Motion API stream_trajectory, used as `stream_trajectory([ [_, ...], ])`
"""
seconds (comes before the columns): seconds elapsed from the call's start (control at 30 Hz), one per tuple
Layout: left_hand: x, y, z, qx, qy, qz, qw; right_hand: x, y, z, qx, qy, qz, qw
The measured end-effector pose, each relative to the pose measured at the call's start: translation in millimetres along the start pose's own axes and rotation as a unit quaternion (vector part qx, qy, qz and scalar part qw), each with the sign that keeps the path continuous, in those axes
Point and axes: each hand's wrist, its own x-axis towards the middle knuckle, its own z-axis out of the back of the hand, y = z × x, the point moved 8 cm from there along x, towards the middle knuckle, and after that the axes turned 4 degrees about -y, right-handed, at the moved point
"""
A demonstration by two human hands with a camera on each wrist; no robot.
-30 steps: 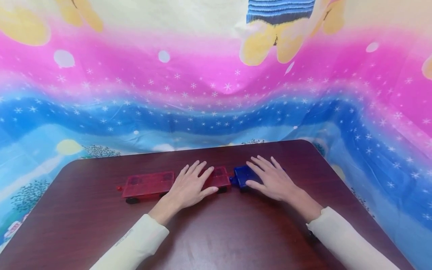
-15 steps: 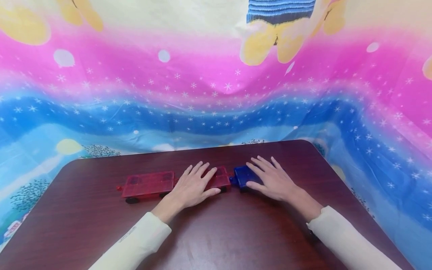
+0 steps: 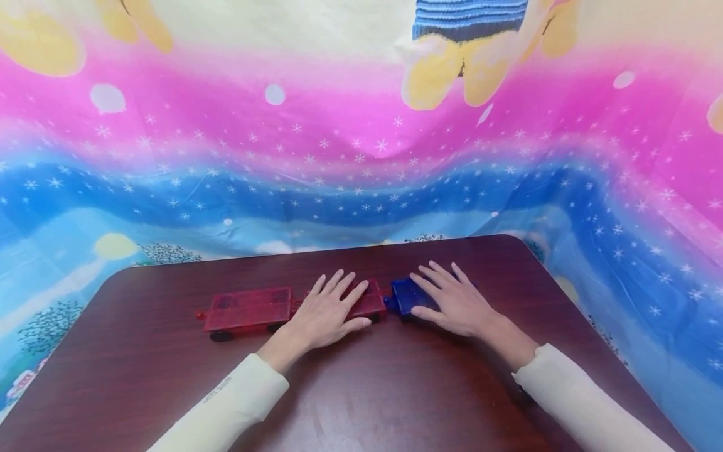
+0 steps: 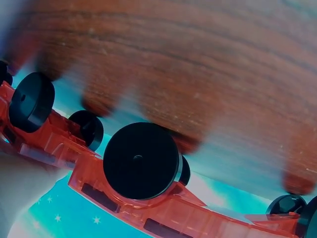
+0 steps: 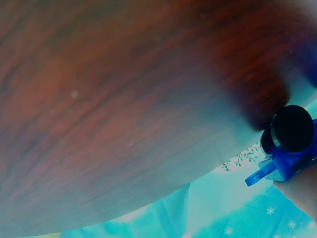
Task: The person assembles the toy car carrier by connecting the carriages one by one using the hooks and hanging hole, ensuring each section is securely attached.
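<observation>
Three toy train cars on black wheels stand in a row on the table in the head view. At the left is a translucent red car (image 3: 248, 307); a second red car (image 3: 369, 301) is in the middle, and a blue car (image 3: 405, 296) is at the right. My left hand (image 3: 323, 312) lies palm down over the middle red car with fingers spread, covering its left part. Over the blue car my right hand (image 3: 456, 301) is spread flat, hiding most of it. A black wheel (image 4: 141, 161) shows large in the left wrist view; the blue car's hook (image 5: 260, 174) sticks out in the right.
The dark brown table (image 3: 361, 389) has rounded far corners. Just behind its far edge hangs a printed curtain (image 3: 339, 150) with pink and blue bands, which also runs along both sides. A small red coupling knob (image 3: 200, 315) juts from the left end of the row.
My left hand has shifted slightly to the right over the middle red car, showing more of the coupling behind it. My right hand and the cars have hardly moved.
</observation>
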Motion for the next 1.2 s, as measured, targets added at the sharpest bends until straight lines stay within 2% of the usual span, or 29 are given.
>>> stream_trajectory([
  [0.43,2.4,2.1,-3.5,0.008,-0.004,-0.015,0.9998,4.9,-4.0,-2.8,-0.016,0.004,0.006,0.9999],
  [0.63,2.6,2.1,-6.1,0.009,0.003,-0.023,0.9997,3.4,-3.7,-7.4,-0.014,0.012,-0.001,0.9998],
  [0.87,3.1,3.2,-5.5,0.015,0.014,-0.027,0.9994,3.7,-2.7,-6.6,-0.027,0.003,0.004,0.9996],
  [1.2,1.9,2.8,-7.3,0.018,-0.006,-0.034,0.9992,3.2,-2.7,-9.8,-0.045,0.0,0.008,0.999],
])
